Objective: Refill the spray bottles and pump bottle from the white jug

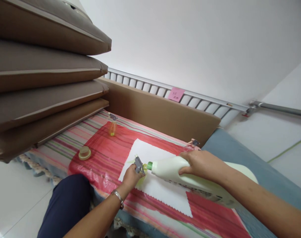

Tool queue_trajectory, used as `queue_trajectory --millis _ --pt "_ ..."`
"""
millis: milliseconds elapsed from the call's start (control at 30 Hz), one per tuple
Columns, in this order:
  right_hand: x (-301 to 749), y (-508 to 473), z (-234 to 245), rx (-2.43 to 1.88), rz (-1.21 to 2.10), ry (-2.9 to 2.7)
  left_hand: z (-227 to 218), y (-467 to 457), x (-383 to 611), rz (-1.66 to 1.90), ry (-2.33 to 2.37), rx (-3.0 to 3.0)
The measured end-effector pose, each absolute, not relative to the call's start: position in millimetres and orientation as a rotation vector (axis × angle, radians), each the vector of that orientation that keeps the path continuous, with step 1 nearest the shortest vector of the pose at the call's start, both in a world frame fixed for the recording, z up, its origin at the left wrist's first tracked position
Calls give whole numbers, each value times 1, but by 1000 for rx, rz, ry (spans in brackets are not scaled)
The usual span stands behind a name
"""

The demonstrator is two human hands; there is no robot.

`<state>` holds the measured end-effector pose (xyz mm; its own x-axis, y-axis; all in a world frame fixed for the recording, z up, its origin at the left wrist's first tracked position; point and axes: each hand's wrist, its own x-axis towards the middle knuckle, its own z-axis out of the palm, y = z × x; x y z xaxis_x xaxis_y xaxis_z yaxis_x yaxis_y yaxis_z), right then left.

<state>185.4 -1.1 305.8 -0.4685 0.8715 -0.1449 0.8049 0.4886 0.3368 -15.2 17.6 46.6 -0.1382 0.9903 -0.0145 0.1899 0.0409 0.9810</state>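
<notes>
My right hand (197, 163) is wrapped around the handle of a large pale green jug (167, 167). The jug lies tilted almost on its side, its green spout (150, 166) at the mouth of a small yellow-tinted bottle (142, 180). In my left hand (130, 178), closed, is a grey trigger spray head (138, 163); the same hand is against the bottle and hides much of it. Whether liquid is flowing I cannot tell. Below is a white cloth with zigzag edges (175, 198), spread on a red plastic sheet (101, 142).
Another spray bottle (112, 129) stands at the back left, near a round beige cap (84, 153). A pinkish sprayer (191, 144) sits partly behind my right hand. Stacked brown cushions (46, 62) rise at left. A brown board (150, 105) leans against the railing behind.
</notes>
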Motion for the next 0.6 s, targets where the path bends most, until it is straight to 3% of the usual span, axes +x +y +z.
queue_trajectory --millis 600 --pt "184 -3 308 1399 310 2442 49 16 -15 1156 1507 1283"
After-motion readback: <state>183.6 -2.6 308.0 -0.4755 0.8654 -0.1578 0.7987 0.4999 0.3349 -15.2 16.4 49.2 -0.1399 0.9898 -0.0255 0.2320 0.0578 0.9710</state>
